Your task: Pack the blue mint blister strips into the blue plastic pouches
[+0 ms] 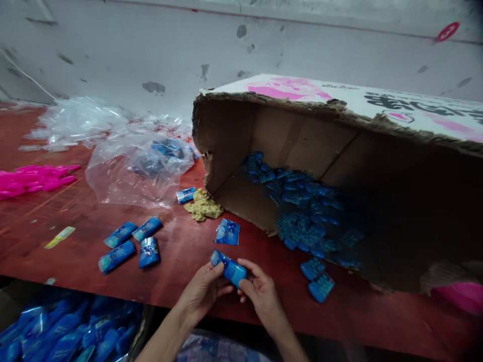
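Observation:
Between both hands, above the table's front edge, is a small blue plastic packet (234, 272) with a shiny printed wrap. My left hand (202, 289) pinches its left end with thumb and fingers. On its right end close the fingers of my right hand (262, 289). Just beyond lies a flat blue printed sleeve (228, 232). Several wrapped blue packets (116, 255) rest to the left of my hands. Two blue pieces (320, 285) lie to the right, in front of the carton. What is inside the held packet cannot be made out.
A torn cardboard carton (230, 196) lies on its side, with many blue pieces inside. Left are a clear plastic bag (109, 176), pink pieces (30, 180), a yellow strip (60, 237) and a crumpled yellow cloth (204, 206). Blue items (64, 332) fill a container below the red table (181, 281).

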The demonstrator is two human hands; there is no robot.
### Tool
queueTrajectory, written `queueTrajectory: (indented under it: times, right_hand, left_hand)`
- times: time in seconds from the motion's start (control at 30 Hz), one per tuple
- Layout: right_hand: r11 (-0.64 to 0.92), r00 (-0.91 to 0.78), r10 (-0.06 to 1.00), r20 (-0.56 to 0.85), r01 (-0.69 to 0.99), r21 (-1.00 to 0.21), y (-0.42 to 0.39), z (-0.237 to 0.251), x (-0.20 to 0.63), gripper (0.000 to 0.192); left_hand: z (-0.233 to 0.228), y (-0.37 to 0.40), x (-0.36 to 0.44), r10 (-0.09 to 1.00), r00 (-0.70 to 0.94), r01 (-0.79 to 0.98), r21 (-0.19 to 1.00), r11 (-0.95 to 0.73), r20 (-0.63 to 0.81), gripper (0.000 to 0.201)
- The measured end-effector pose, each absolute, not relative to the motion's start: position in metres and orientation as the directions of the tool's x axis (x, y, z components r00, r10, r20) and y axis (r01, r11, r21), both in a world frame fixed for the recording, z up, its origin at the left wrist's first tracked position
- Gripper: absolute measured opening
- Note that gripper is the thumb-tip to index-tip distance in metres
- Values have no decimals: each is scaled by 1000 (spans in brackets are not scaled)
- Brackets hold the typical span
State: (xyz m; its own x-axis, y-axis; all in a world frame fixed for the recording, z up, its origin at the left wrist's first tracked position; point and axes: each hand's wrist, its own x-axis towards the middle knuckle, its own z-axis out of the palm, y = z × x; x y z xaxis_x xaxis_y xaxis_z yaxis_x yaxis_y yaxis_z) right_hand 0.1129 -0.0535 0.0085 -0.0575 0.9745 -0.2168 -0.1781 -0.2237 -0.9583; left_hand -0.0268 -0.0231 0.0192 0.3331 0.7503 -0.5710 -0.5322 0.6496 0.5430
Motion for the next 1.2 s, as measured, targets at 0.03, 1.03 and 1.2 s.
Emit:
queueTrajectory:
  times: [0.03,1.03,1.2]
  right_hand:
    - [-227,-73,974,-216,-231,-946,-51,7,115,41]
    - [-132,-143,985,-101,-222,-966,-46,17,122,54]
    - [-162,32,986,-166,-110,-981,-48,15,113,40]
  left_hand:
    - [20,-22,-28,751,344,-527,546,651,-564,14]
    - [29,-27,-18,743,416,-562,495,663,-524,21]
    - [29,-25,-16,800,272,-582,571,579,-535,17]
